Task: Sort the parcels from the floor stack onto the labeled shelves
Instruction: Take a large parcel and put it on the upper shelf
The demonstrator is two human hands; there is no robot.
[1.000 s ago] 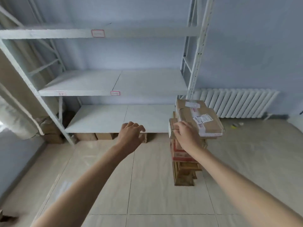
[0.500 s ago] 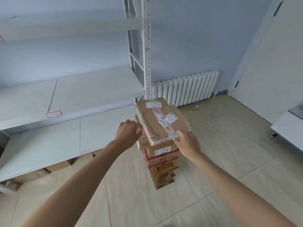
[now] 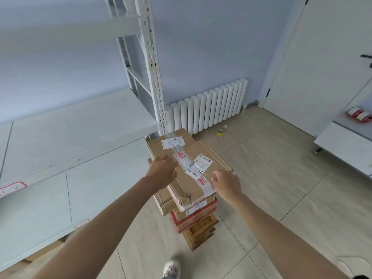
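Head view: looking down at a floor stack beside white shelving.
Top parcel: brown carton with white labels and clear tape, lying on the stack of parcels on the tiled floor.
Left hand: fingers relaxed, resting over the carton's left edge.
Right hand: fingers loosely spread at the carton's right near corner; contact unclear.
Shelves: left of the stack, red-bordered labels on the front edges.
Radiator: against the wall behind.
Desk: far right, tape roll on it.
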